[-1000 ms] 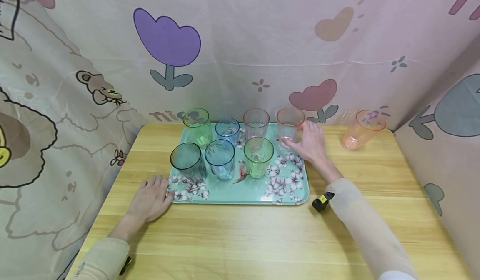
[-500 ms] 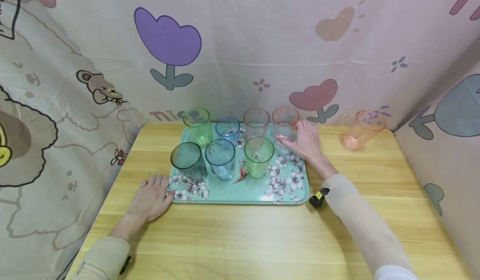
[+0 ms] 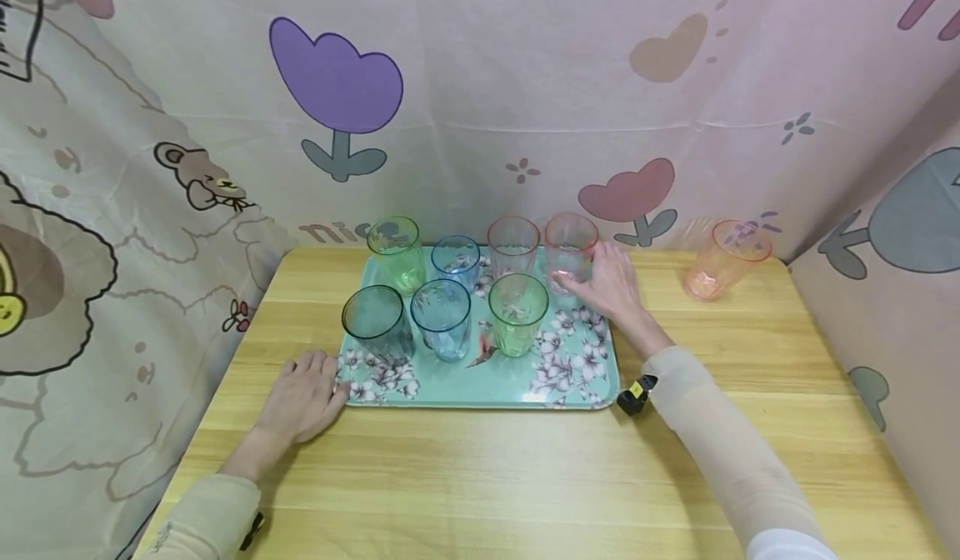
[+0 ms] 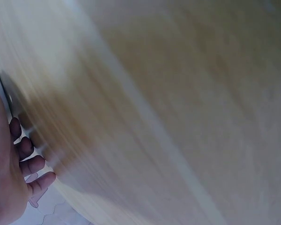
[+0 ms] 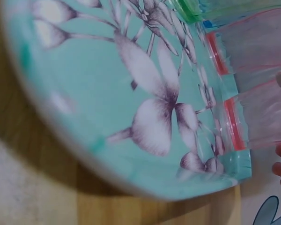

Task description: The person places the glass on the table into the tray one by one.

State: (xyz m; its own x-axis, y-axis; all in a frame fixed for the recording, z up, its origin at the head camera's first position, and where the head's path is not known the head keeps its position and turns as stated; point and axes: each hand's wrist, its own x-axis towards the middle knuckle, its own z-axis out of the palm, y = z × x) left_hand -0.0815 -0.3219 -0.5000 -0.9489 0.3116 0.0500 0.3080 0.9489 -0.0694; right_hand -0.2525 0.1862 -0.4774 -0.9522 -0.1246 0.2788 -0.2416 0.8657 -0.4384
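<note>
My right hand (image 3: 611,289) grips a clear pink drinking glass (image 3: 570,253) at the back right of a mint-green floral tray (image 3: 480,395). Its thumb is on the near side, and the other fingers are partly hidden behind the glass. In the right wrist view, the glass (image 5: 262,117) stands upright on the tray with a few fingertips at the picture's edge. A second pink glass (image 3: 513,239) stands close to its left. My left hand (image 3: 298,400) rests on the table with fingers extended, its thumb at the tray's left front corner.
Also on the tray stand a green glass (image 3: 396,256), a small blue glass (image 3: 456,262), a dark grey glass (image 3: 377,327), a blue glass (image 3: 442,320) and another green glass (image 3: 517,317). An orange glass (image 3: 726,262) stands on the wooden table (image 3: 480,485), near the printed cloth (image 3: 480,85) behind.
My right hand has shifted the gripped pink glass slightly left, closer to the other pink glass, and then stayed there. The left hand has not moved.
</note>
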